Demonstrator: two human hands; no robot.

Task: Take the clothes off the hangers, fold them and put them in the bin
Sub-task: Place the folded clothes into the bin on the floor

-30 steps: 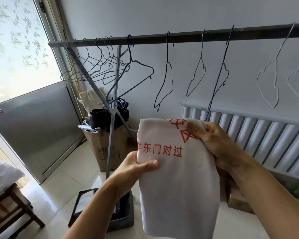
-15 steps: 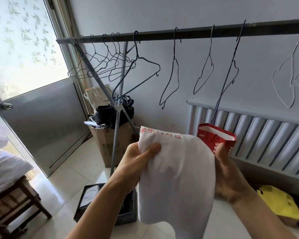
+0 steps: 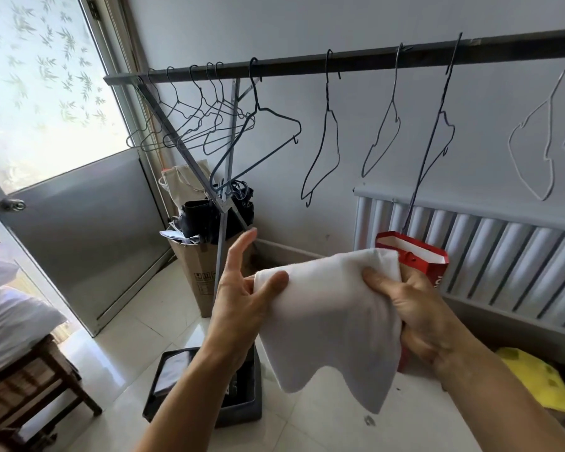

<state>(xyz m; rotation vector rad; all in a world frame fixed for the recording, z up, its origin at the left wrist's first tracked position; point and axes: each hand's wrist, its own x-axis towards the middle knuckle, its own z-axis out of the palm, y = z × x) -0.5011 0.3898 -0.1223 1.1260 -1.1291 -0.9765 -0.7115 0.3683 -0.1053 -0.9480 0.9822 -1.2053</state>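
**Item:** white garment, part-folded, held in the air above and to R of bin. Its lower edge hangs loose.

**Hands:**
- L hand: thumb pinches garment's L edge; index finger straight and free.
- R hand: closed round R edge, thumb on front.

**Risks, as judged:**
- L hold is by thumb only, so the fold may open if that grip eases.
- Loose lower edge may catch bin's rim on lowering and undo the layers.
- Garment appears off to one side of bin's opening; a drop from here likely lands on floor.

**Surroundings:**
- Bin already holds a pale item, so less room.
- Rack leg stands just beyond bin, w/ cardboard box behind it.
- Red bag lies beyond and R of bin, behind garment.
- Bare hangers hang above bin.
- L forearm crosses over bin, hiding part.
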